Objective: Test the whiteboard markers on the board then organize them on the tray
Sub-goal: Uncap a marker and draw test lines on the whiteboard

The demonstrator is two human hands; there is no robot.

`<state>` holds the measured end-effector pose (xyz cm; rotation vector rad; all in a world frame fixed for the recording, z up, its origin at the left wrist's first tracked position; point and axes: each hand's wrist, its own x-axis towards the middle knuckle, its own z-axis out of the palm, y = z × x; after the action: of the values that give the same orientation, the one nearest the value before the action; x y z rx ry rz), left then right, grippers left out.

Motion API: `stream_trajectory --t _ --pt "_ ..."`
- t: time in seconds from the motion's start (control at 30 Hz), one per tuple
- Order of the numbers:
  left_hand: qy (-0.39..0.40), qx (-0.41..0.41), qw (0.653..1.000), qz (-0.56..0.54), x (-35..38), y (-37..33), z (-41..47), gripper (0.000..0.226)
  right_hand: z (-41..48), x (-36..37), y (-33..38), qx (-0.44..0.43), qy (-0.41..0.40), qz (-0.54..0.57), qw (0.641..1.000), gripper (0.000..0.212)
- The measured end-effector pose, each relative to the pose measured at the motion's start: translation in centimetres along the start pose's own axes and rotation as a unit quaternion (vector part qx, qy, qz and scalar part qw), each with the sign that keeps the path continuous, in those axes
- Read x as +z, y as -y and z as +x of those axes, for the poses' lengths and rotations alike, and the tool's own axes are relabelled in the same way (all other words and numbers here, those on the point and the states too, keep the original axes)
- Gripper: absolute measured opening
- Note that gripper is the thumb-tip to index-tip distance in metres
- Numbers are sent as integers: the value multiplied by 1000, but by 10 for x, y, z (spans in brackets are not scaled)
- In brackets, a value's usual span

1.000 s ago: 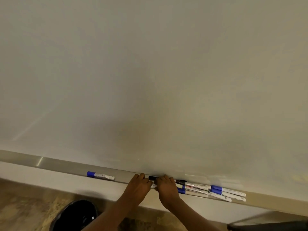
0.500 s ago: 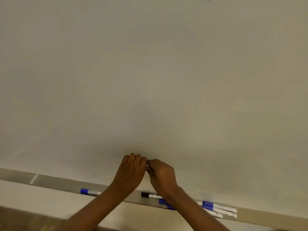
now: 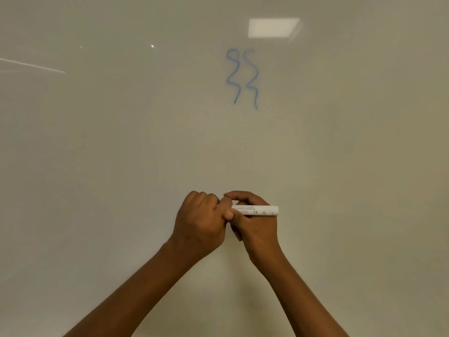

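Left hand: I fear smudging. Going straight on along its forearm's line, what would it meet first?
The right hand, gripping the marker; the two touch. The blue squiggles sit well above, likely off that line.

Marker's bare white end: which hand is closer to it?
Right. The right hand grips the marker just beside that end, which sticks out past it; the left hand is curled at the marker's opposite end, beyond the right hand's fingers.
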<state>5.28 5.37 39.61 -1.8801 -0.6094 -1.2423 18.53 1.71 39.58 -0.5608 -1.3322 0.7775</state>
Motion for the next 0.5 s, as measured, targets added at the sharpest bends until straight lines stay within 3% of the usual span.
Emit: stream_trajectory --t 0.07,0.2,0.33,0.5 --pt "-40 23 999 -19 -2 2 24 16 11 3 16 -48 -18 -8 999 46" --pt "-69 75 995 -24 -17 18 68 23 31 8 54 -141 -26 -47 989 29" --pt "-38 99 992 -64 -35 25 103 12 46 15 85 -182 -47 -47 981 36" --pt "19 101 987 -121 -57 29 132 6 55 23 108 -198 -63 -4 978 14"
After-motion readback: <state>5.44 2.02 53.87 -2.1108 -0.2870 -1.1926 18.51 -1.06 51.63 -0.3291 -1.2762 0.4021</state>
